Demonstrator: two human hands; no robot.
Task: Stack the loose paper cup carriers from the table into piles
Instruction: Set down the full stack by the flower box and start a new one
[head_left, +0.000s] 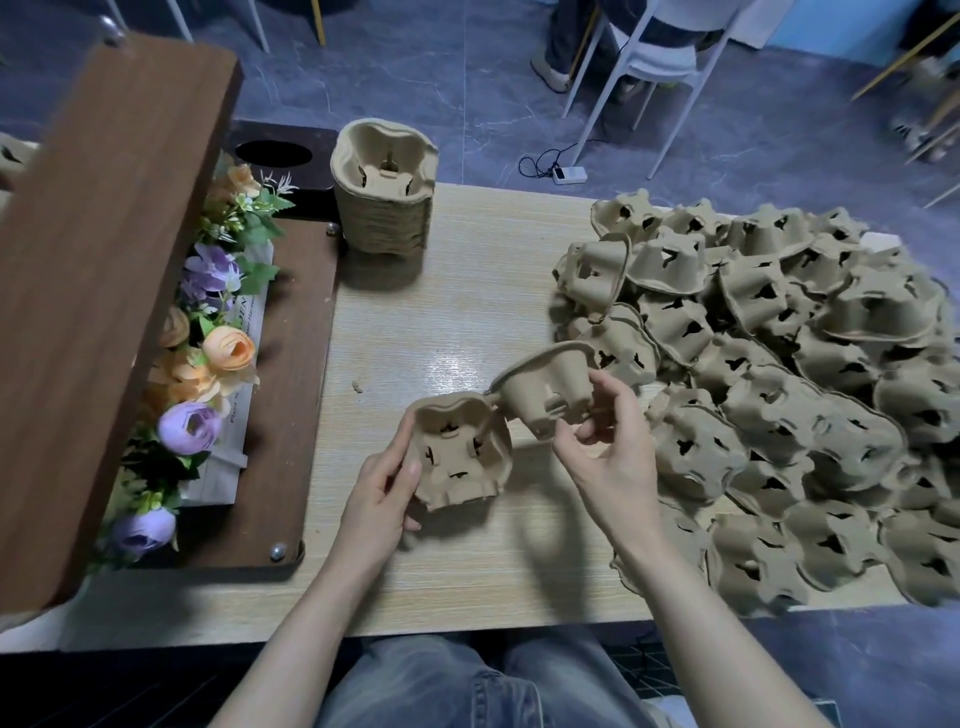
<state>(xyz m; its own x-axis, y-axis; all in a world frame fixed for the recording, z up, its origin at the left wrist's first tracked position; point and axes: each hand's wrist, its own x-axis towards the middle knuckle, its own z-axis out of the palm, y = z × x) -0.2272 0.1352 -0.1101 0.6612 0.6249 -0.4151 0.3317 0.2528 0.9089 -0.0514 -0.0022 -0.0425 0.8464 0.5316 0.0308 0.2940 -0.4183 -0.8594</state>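
So the left hand grips one cup carrier by its edge, hollow side facing up, and the right hand pinches a second carrier tipped on its side, the two touching just above the desk. Big loose heap of carriers sits to the right, and a neat stack stands at the far left beside the fake flowers.

Even, moderately bright indoor light from above; a glare patch on the table near centre. Soft shadows fall toward six o'clock. Edges bow with wide-angle distortion; corners blur slightly.
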